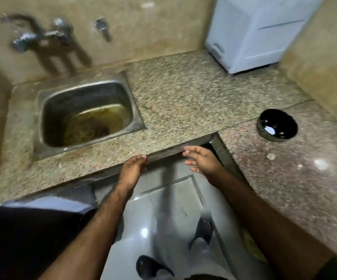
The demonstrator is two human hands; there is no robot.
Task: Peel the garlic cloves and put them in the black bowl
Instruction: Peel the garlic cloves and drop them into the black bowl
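1. Your left hand (133,168) is at the front edge of the speckled stone surface (183,93). Its fingers (143,158) curl over that edge and touch it. They hold nothing else.
2. Your right hand (203,160) hangs in the air just in front of the same edge, near the inside corner where the surface turns. Its fingers are loose and a little apart. They hold nothing.
3. The two hands are near each other but do not touch.
4. The black bowl (276,125) sits on the surface to your right, well apart from both hands. It is shiny inside. Nothing can be made out in it.
5. A small pale bit (271,156) lies on the surface in front of the bowl. It is too blurry to tell if it is garlic.
6. A steel sink (86,116) is set into the surface on your left. It has brown, dirty water in the bottom.
7. A metal tap (42,37) sticks out of the wall above the sink.
8. A white box-shaped thing (254,33) stands at the back, in the corner.
9. Down below you can see a shiny tiled floor (155,209) and your feet in dark sandals (203,231).
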